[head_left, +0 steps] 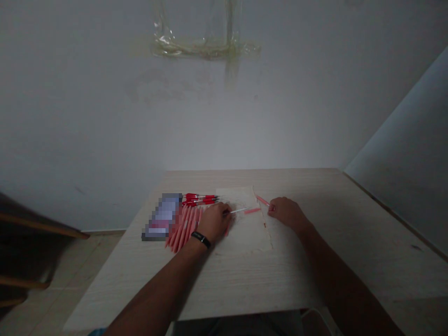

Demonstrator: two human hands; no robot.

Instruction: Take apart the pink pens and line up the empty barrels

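Observation:
My left hand (pixel 214 220), wearing a black wristband, has its fingers pinched around a thin pale stick (pixel 238 211) that looks like a pen refill. The stick points right, toward a short pink pen piece (pixel 252 211) lying on a whitish, translucent sheet or bag (pixel 241 238). In my right hand (pixel 286 212), closed just past the sheet's right edge, is a pink pen part (pixel 263 201) pointing up and left. Several pink pens (pixel 184 228) lie side by side left of my left hand, some partly covered by it. Beyond them are several red pens (pixel 200 200).
A blurred-out device like a phone (pixel 163 217) lies at the left of the pale wooden table (pixel 224 289). Behind the table rises a wall (pixel 280 116) with yellowed clear tape (pixel 206 50). Dark furniture with wooden edges (pixel 42 228) stands at the far left.

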